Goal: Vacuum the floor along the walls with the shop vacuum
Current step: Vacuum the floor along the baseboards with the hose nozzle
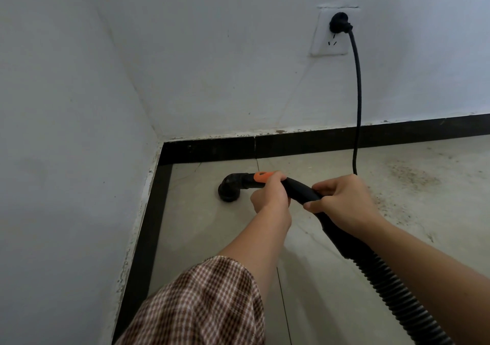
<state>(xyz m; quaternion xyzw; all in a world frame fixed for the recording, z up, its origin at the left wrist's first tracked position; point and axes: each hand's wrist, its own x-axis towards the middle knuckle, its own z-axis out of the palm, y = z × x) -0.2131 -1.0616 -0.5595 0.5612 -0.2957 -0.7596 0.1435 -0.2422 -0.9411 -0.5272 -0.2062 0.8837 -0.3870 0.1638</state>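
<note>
Head: wand (299, 188) leftward, nozzle (229, 188) floorward.

Soft, even daylight fills this corner. The back wall (238, 79) reads pale blue and is brighter to my right, while the side wall is dimmer and greyer. Shadows on the floor (397, 185) are faint and diffuse, with no glare. The wide lens bows the baseboard (318, 143), and my sleeve (206, 305) looks slightly soft.

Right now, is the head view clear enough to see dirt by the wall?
Head view: soft even light, no glare; the wide lens slightly bows the baseboard; the nozzle is sharp; a dirt patch shows on the floor at right.
</note>
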